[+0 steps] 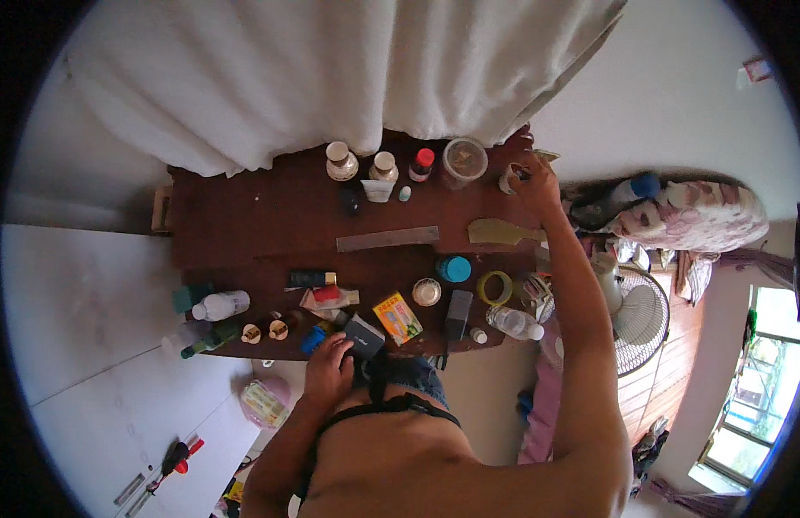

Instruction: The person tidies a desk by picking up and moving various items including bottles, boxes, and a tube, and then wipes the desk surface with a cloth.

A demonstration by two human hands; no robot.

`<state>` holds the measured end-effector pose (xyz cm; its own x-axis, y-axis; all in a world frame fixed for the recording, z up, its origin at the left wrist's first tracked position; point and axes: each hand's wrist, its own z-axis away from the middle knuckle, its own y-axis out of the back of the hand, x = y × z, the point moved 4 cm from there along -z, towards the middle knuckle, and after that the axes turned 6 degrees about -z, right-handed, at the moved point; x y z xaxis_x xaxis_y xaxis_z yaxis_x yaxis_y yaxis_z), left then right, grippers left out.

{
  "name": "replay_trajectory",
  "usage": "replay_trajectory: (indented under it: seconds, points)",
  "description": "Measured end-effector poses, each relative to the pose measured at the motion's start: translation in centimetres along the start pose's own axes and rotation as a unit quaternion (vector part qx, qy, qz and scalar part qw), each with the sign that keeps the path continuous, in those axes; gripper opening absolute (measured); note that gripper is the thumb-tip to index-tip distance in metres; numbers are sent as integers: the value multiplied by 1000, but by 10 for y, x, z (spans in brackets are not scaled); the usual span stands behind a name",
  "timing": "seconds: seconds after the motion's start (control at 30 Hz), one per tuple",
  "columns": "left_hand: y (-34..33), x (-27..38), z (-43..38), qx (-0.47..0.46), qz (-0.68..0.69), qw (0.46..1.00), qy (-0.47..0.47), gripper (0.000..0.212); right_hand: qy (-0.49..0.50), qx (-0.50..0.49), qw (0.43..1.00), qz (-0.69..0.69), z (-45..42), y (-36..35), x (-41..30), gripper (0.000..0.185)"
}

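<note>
My left hand (pixel 330 370) rests at the table's near edge, fingers slightly apart, its fingertips against a dark grey box (pixel 365 336). Beside it stands a blue-capped container (pixel 313 338). At the far right of the table, my right hand (pixel 540 183) has its thumb and fingers at the rim of a small white cup (pixel 506 179). Something dark shows in the cup's mouth, too small to make out. Left of that cup stands a clear round tub (pixel 464 162) with a lid. A yellowish comb (pixel 503 232) lies below my right wrist.
The dark wooden table (pixel 244 223) holds a clear ruler (pixel 388 239), a yellow-orange carton (pixel 398 318), a tape roll (pixel 494 287), a plastic bottle (pixel 515 322) and a red-capped bottle (pixel 422 164). White curtain (pixel 309 71) hangs over its back edge. A fan (pixel 639 320) stands right.
</note>
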<state>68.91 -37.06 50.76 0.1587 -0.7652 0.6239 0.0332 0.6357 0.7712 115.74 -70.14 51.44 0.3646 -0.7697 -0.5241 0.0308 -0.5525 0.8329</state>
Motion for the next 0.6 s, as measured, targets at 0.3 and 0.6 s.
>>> replay_trajectory:
  seconds: [0.3, 0.6]
  points:
    - [-3, 0, -9, -7, 0, 999, -42, 35, -60, -54, 996, 24, -2, -4, -3, 58]
    - [-5, -8, 4, 5, -3, 1000, -13, 33, -97, -69, 992, 51, 1, -8, 0, 68]
